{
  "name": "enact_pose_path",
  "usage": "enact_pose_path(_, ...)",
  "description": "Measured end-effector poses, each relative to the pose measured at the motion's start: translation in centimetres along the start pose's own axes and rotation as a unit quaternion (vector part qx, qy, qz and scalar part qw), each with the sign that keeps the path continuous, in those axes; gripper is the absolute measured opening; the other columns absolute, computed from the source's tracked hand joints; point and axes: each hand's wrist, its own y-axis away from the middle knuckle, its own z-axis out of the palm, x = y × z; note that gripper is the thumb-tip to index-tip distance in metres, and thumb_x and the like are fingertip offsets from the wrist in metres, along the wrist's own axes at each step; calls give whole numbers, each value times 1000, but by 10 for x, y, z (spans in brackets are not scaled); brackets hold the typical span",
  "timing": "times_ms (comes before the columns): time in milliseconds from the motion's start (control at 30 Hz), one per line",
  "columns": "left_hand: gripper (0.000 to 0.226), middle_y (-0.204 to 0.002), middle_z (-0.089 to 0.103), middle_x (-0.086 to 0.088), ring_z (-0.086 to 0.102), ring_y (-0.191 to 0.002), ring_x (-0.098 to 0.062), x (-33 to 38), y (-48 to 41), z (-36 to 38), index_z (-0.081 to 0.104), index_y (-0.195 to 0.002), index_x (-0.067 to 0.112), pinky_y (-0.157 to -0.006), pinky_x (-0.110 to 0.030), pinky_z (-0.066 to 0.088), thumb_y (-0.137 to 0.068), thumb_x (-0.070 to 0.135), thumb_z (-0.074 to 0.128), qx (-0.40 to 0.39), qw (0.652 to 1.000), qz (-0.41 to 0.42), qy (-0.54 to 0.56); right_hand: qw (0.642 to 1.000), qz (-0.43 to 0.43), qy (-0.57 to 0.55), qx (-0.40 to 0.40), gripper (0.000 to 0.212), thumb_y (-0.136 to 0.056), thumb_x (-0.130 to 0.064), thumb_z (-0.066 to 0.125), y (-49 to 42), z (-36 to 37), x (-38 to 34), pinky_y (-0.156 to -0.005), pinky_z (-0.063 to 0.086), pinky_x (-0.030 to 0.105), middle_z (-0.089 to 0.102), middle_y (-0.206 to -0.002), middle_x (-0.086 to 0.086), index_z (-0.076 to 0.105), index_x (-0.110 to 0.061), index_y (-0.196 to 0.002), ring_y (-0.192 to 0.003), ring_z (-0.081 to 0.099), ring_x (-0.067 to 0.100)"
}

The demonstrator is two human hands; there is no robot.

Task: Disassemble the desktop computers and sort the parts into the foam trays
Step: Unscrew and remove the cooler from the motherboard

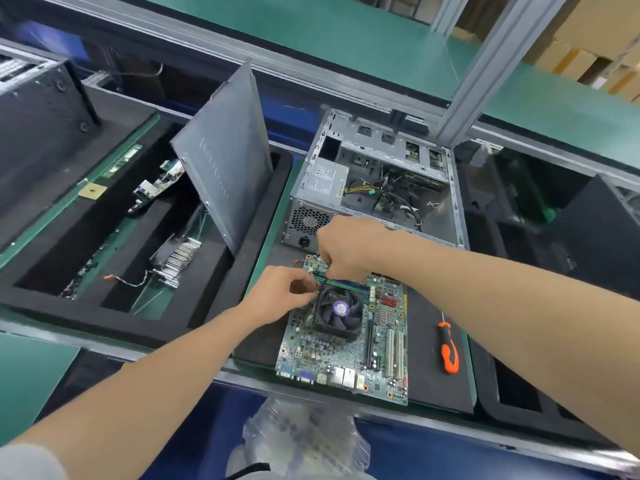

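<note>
A green motherboard (349,355) lies on a black mat at the bench's front, with a black CPU fan (339,311) mounted on it. My left hand (280,292) pinches thin wires at the fan's upper left corner. My right hand (343,251) reaches over the board's far edge and pinches the same fan cable by the memory slots. Behind the board stands the open metal computer case (436,223) with its power supply (323,183) and loose cables inside.
A black foam tray (214,306) on the left holds a heatsink (178,258), small circuit boards (156,183) and a leaning grey side panel (225,157). An orange screwdriver (448,348) lies right of the board. More foam trays sit at right (512,410).
</note>
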Motion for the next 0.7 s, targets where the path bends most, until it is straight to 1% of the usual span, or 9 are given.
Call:
enact_pose_path(133, 7, -84, 77, 13, 68, -81, 2, -5, -3, -2, 82, -92, 21, -77, -12, 52, -86, 23, 83, -3, 1000, -1, -9, 1000, -10, 0, -6, 37, -85, -16, 64, -4, 0, 1, -54, 44, 30, 43, -55, 3, 45, -14, -54, -60, 49, 29)
enact_pose_path(267, 9, -83, 77, 13, 70, -79, 1, -8, -5, -2, 83, -93, 21, -79, -19, 56, -85, 26, 84, -8, 1000, 3, -3, 1000, -8, 8, -15, 36, -88, -18, 65, -6, 1, 2, -52, 41, 28, 47, -57, 2, 49, -14, -56, -60, 50, 29)
enact_pose_path(433, 10, -83, 77, 14, 70, -80, 1, -11, -5, -2, 82, -94, 21, -81, -21, 57, -85, 26, 84, -11, 1000, 10, 1, 999, -27, 35, -9, 31, -87, -17, 67, -7, 2, -1, -50, 41, 27, 53, -62, 1, 53, -16, -59, -63, 59, 28)
enact_pose_path(467, 9, -82, 77, 14, 70, -80, 1, -12, -5, -2, 82, -93, 22, -81, -21, 57, -85, 26, 84, -9, 1000, 11, 4, 998, -35, 54, -3, 28, -86, -16, 68, -7, 2, -2, -49, 40, 27, 50, -64, 0, 53, -17, -62, -61, 57, 27)
enact_pose_path(533, 6, -79, 76, 16, 70, -79, 0, -13, -4, -1, 82, -89, 24, -78, -18, 55, -86, 29, 83, -1, 1000, 18, 13, 992, -70, 102, 12, 17, -87, -18, 69, -6, 3, -7, -51, 38, 28, 41, -67, 0, 57, -15, -75, -58, 51, 25)
enact_pose_path(600, 6, -79, 76, 16, 70, -79, -2, -15, -3, 1, 83, -87, 24, -75, -17, 53, -87, 30, 82, 14, 999, 27, 16, 990, -97, 103, 20, 12, -89, -24, 72, -6, 3, -9, -56, 42, 30, 46, -75, 1, 66, -14, -92, -67, 56, 30)
enact_pose_path(633, 7, -81, 77, 15, 69, -80, -1, -15, -3, 1, 83, -88, 23, -75, -15, 52, -88, 30, 82, 21, 999, 36, 11, 993, -88, 77, 22, 18, -89, -29, 73, -6, 1, -10, -57, 44, 31, 52, -81, 3, 69, -13, -96, -72, 60, 32)
enact_pose_path(667, 8, -83, 77, 14, 69, -81, -1, -15, -3, 1, 83, -90, 22, -75, -11, 50, -88, 30, 82, 26, 998, 49, 0, 997, -62, 35, 23, 25, -90, -37, 73, -6, -1, -9, -56, 45, 30, 55, -82, 3, 70, -13, -92, -73, 61, 32)
enact_pose_path(700, 10, -85, 78, 13, 68, -83, 0, -15, -3, 1, 83, -91, 20, -74, -7, 47, -88, 30, 82, 30, 997, 67, -16, 999, -23, -16, 26, 37, -91, -46, 70, -7, -4, -7, -53, 43, 29, 55, -74, 3, 65, -11, -80, -69, 60, 29)
